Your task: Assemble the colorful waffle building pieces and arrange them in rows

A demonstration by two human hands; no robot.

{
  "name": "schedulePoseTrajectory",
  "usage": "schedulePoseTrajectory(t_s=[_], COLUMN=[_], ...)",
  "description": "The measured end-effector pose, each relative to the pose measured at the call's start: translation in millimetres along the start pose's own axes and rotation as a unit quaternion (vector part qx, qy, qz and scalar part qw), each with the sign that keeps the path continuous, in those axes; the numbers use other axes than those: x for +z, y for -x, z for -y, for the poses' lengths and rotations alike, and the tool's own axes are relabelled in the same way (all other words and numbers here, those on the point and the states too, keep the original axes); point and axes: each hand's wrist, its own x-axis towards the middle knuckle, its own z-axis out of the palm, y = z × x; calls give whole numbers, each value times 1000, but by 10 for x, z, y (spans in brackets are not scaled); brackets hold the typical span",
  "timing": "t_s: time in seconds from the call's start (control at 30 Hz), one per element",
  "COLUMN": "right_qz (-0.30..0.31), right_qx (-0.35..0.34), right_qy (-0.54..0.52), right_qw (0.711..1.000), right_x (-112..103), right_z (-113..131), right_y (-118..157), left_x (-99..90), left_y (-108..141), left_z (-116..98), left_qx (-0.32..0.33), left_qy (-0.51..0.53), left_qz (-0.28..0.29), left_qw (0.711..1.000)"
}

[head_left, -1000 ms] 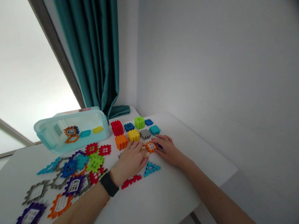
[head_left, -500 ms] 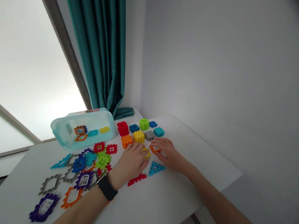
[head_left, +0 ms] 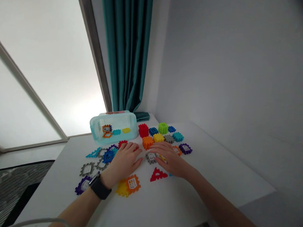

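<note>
My left hand [head_left: 125,159], with a dark watch on its wrist, reaches over the pile of toothed plastic building pieces. Its fingers are stretched and apart, partly hiding a red piece [head_left: 122,143] and a blue piece [head_left: 108,156]. My right hand [head_left: 170,161] has its thumb and fingers at the edges of a grey window piece [head_left: 151,158] lying on the table. A yellow piece shows partly beneath that palm. Beyond the right hand are an orange window piece [head_left: 177,150] and a purple window piece [head_left: 185,148]. Nearer lies a red triangle [head_left: 158,174].
Stacks in red [head_left: 143,131], green [head_left: 163,128], orange [head_left: 147,142] and yellow [head_left: 158,137] stand at the back. A pale teal bin [head_left: 112,114] lies on its side with several pieces in it. An orange window piece [head_left: 133,184] overlaps a yellow one in front.
The view has turned left. My left hand has left the yellow piece for the pile; my right hand has moved from the orange window piece to a grey one. A purple window piece now shows at right.
</note>
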Motion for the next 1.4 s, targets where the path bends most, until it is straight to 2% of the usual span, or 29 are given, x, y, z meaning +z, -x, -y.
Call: schedulePoseTrajectory(t_s=[0.3,0.57,0.73,0.9,1.4], right_qz=[50,125,126,106,92], right_qx=[-31,-62,-41,-9,-5], right_qy=[-29,-30,-16,-8,-32], right_qw=[998,990,991,994,995], right_x=[388,810,1033,1140,1160], right_z=[374,690,774,859,885], right_y=[-444,-754,-766,-699,-582], left_x=[-125,-28,102,182,353], left_y=[595,975,1058,1095,1153], left_z=[491,819,900,926,929], left_qx=[-72,-149,-174,-165,-200], left_qy=[-15,15,45,51,68], left_qz=[4,-16,-31,-32,-69], left_qw=[997,989,983,984,975])
